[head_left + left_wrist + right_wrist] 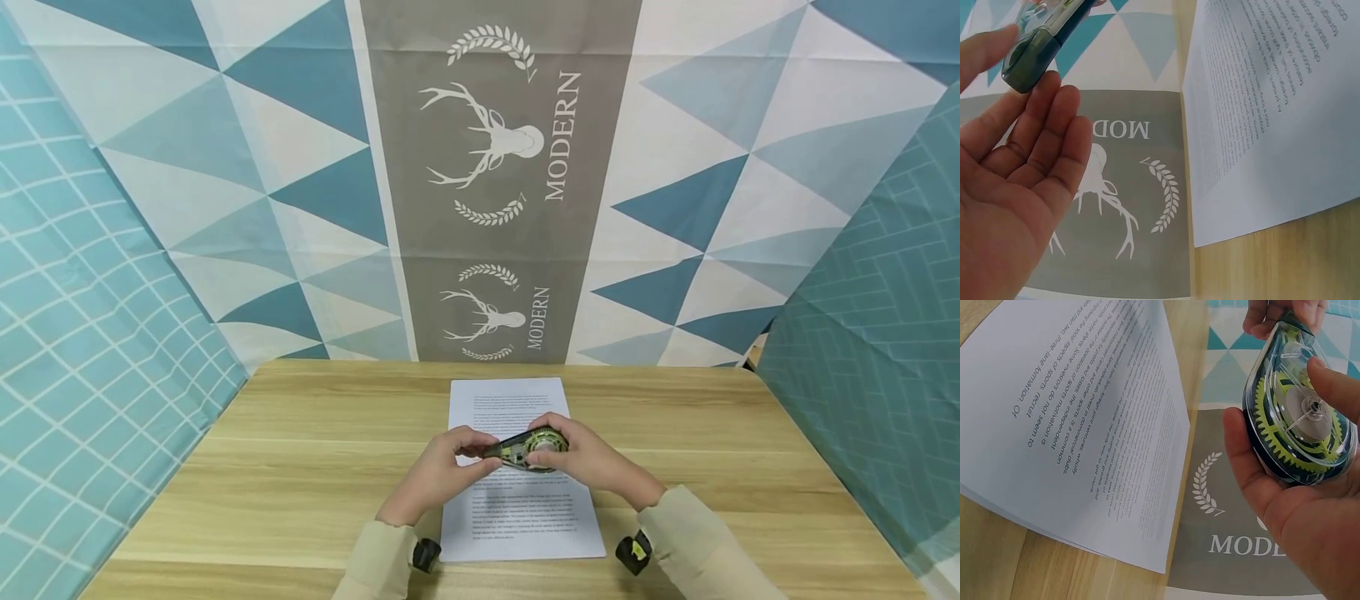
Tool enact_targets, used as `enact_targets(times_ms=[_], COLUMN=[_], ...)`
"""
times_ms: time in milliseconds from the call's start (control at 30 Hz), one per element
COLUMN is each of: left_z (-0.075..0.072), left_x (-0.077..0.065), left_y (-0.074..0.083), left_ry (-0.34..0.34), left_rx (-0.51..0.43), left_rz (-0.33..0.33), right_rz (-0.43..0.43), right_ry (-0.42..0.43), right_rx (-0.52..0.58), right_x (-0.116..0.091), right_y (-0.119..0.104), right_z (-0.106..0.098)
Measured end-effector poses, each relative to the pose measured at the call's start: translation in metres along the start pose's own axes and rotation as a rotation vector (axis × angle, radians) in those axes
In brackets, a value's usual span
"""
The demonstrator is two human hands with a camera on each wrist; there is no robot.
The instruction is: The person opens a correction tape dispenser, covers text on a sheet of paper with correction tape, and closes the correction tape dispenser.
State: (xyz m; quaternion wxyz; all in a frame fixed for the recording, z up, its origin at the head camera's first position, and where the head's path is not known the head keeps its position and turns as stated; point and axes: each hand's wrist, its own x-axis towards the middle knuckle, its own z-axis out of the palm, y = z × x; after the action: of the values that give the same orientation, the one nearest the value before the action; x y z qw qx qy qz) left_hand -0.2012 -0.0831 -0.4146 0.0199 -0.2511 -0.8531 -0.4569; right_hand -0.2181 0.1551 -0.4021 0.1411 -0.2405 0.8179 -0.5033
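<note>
A correction tape (pixel 516 451) with a clear shell is held between both hands above the printed page. Through the shell in the right wrist view, a yellow-green toothed wheel (pixel 1267 428) and a grey hub show. My right hand (pixel 592 460) grips the wide rounded body, thumb on the clear face and fingers around the underside. At the narrow end, my left hand (pixel 444 469) pinches the dark cap (pixel 1030 65) between thumb and fingers. The cap covers the tip, which is hidden.
Printed paper sheets (pixel 521 525) lie on the wooden table (pixel 300 467) beneath the hands. Behind the table hangs a patterned cloth (pixel 510 233) with deer heads and triangles. Tiled-pattern cloth (pixel 75 333) stands along the left side, green cloth (pixel 862 333) along the right.
</note>
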Motion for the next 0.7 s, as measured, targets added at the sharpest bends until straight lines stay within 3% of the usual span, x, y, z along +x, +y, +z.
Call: enact_targets(times_ms=[433,700], left_z=[-0.0008,-0.0042], left_x=[0.0007,-0.0003], left_y=[0.0026,0.0052], left_ry=[0.059,0.021], left_rx=[-0.019,-0.012], left_rz=[-0.032,-0.025], right_rz=[-0.007,-0.001], right_ry=[0.033,0.021], right_rx=[0.012,-0.001], right_x=[0.0001,-0.0009], right_y=[-0.0016,-0.0013], right_z=[0.0012,0.0001])
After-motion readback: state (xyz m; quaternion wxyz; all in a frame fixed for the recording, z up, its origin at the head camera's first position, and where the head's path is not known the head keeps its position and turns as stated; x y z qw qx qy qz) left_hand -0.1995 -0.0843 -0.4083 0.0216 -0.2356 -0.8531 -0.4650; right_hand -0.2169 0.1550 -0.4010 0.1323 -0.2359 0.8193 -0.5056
